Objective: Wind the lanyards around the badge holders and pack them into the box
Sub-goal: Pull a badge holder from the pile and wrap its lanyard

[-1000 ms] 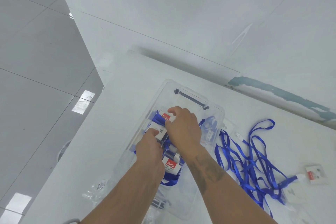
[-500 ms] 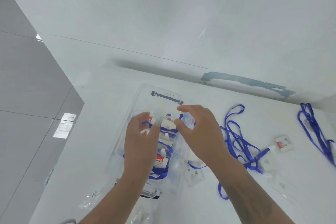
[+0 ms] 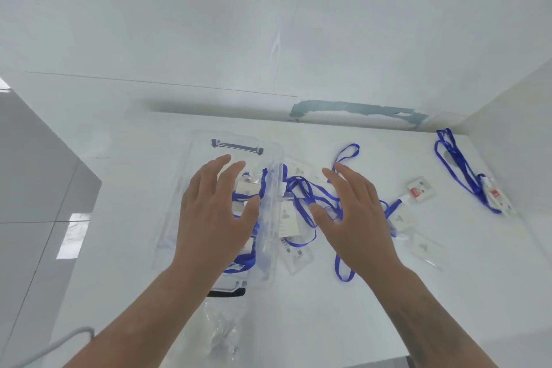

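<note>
The clear plastic storage box [image 3: 270, 248] sits on the white table [image 3: 298, 323], already holding several wound bundles of blue lanyard and clear badge holder [image 3: 248, 188]. Just beside its right wall lies a loose tangle of blue ribbon lanyards [image 3: 310, 191] with clear badge holders still attached, one with a red label [image 3: 418, 193] farther right, and another lanyard set [image 3: 466, 176] well apart near the corner.

The left hand [image 3: 215, 218] hangs over the box with fingers spread and straight, holding nothing. The right hand [image 3: 355, 215] hovers over the tangle, fingers equally wide and empty.

The next lanyard looks due for picking. I'd go for a badge holder rather than the ribbon, since pulling a strap from that knot will likely drag its neighbours along. Lift one holder clear, let its lanyard fall straight, then wrap it snugly and flat so the bundle lies neatly beside the others. Crumpled clear wrapping [image 3: 222, 331] lies in front of the box, out of the way.
</note>
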Action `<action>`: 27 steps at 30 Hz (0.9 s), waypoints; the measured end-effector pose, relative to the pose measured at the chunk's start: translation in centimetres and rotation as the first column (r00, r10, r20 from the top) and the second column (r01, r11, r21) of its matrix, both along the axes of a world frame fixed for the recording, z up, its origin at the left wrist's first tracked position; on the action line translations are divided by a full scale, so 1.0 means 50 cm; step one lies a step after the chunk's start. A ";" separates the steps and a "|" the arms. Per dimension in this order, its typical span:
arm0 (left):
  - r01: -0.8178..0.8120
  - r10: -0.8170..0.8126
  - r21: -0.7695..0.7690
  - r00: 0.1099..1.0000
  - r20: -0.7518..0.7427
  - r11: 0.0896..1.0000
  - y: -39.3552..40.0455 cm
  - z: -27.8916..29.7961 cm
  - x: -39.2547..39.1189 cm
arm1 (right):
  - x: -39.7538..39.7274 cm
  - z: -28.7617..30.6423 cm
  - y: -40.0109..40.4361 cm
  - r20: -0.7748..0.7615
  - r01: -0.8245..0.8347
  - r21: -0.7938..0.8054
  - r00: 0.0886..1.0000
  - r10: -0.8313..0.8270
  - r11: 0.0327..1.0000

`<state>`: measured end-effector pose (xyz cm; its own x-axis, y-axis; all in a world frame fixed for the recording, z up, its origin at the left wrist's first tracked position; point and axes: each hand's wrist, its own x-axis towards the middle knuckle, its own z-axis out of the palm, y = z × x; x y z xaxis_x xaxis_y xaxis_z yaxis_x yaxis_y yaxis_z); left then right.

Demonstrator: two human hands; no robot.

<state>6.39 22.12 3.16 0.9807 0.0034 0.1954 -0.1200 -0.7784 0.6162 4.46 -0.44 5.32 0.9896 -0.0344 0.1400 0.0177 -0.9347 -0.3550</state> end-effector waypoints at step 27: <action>-0.019 0.021 0.017 0.995 -0.095 1.000 -0.649 -0.030 -0.044 | 0.001 -0.102 -0.733 -0.225 0.049 0.089 0.974 -0.027 0.995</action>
